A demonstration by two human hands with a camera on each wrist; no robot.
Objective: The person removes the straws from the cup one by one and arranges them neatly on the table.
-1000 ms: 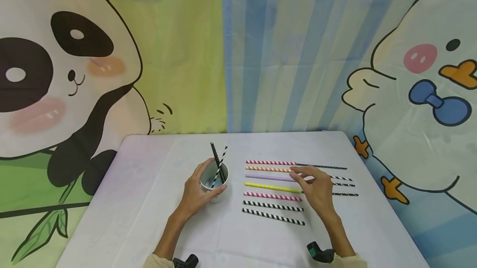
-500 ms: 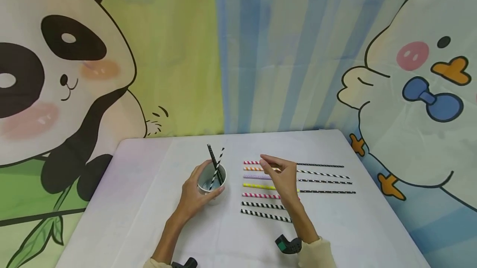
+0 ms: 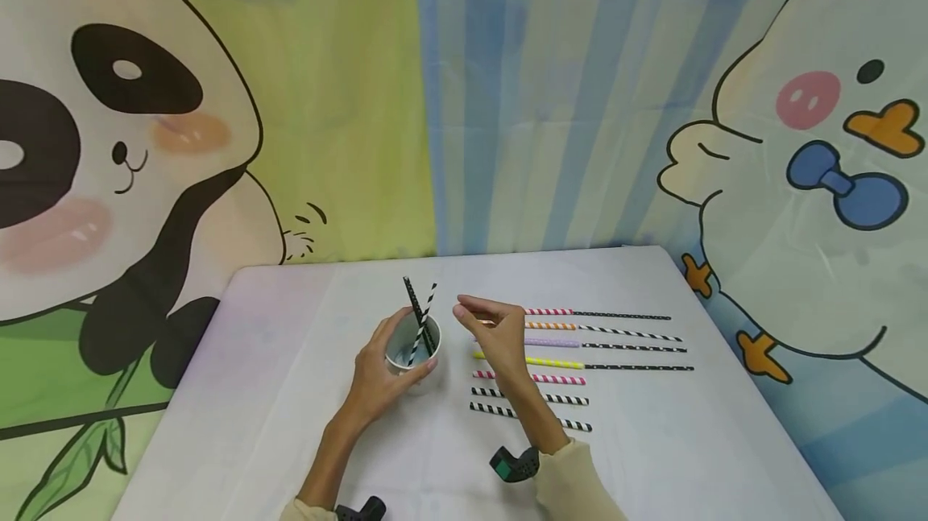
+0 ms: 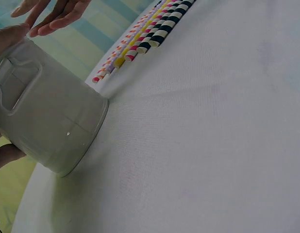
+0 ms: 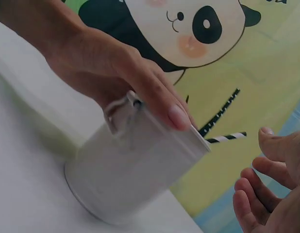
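My left hand (image 3: 384, 364) grips the rim of a white pail (image 5: 135, 170), thumb on the near side and fingers round the far left side. The pail stands on the table with a looped handle on its side. Leaning inside it are black straws with white dots (image 3: 412, 293) and a black-and-white striped straw (image 3: 432, 295). To the pail's right, my right hand (image 3: 500, 336) hovers above the left ends of the laid-out straws. Its thumb and fingers are apart in the right wrist view, holding nothing. It hides parts of several straws.
Several paper straws lie in rows: red (image 3: 547, 312), orange (image 3: 551, 326), lavender (image 3: 551, 341), yellow (image 3: 558, 362), pink (image 3: 558, 379) and black-and-white striped (image 3: 569, 400). Mostly black straws (image 3: 627, 315) extend the upper rows rightward. A printed curtain (image 3: 500, 102) hangs behind the white table (image 3: 290, 344).
My right hand has moved left, from the right ends of the coloured straws to their left ends, closer to the pail. My left hand has kept its grip on the pail.
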